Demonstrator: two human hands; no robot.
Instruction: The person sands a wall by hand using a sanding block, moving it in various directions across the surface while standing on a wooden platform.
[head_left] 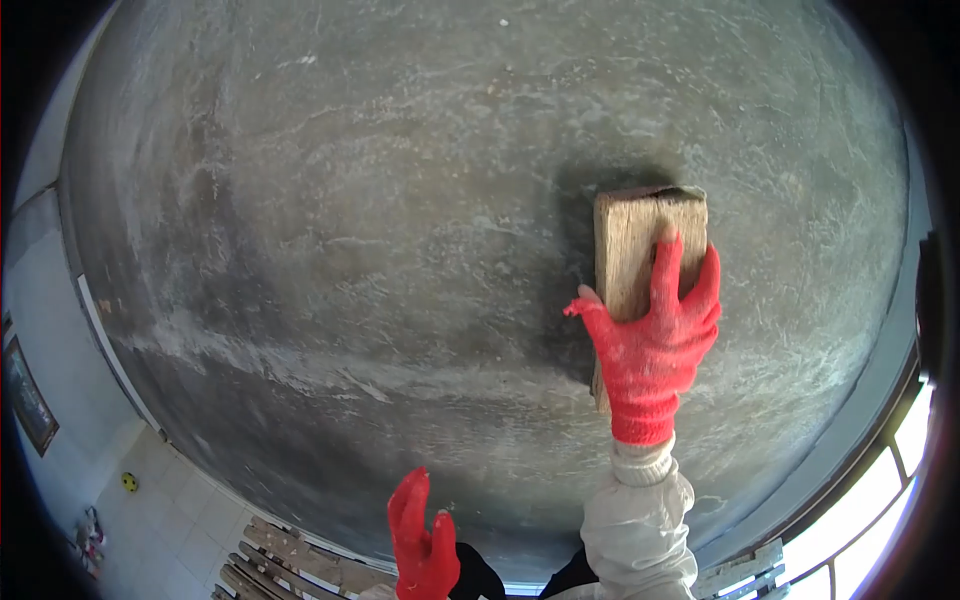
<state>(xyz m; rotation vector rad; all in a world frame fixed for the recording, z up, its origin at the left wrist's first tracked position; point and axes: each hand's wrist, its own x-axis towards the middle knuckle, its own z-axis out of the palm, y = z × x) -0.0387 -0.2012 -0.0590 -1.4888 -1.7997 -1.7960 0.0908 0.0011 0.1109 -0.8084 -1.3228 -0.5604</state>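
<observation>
My right hand (655, 345), in a red glove with bare fingertips showing, grips a wooden block (628, 260). The block stands upright with its far side against the grey plastered wall (400, 200); a thin, rough dark layer shows along its top edge. My thumb lies at the block's left edge, and the other fingers spread over its face. My left hand (422, 540), also in a red glove, is raised low in the view, apart from the wall's middle. Its fingers are apart and nothing shows in them.
Wooden slats (285, 555) lie below me, with more slats (740, 572) at lower right. A bright window (880, 500) is on the right. A framed picture (30, 395) hangs at left, above a tiled floor (165, 510) with a yellow ball (129, 482).
</observation>
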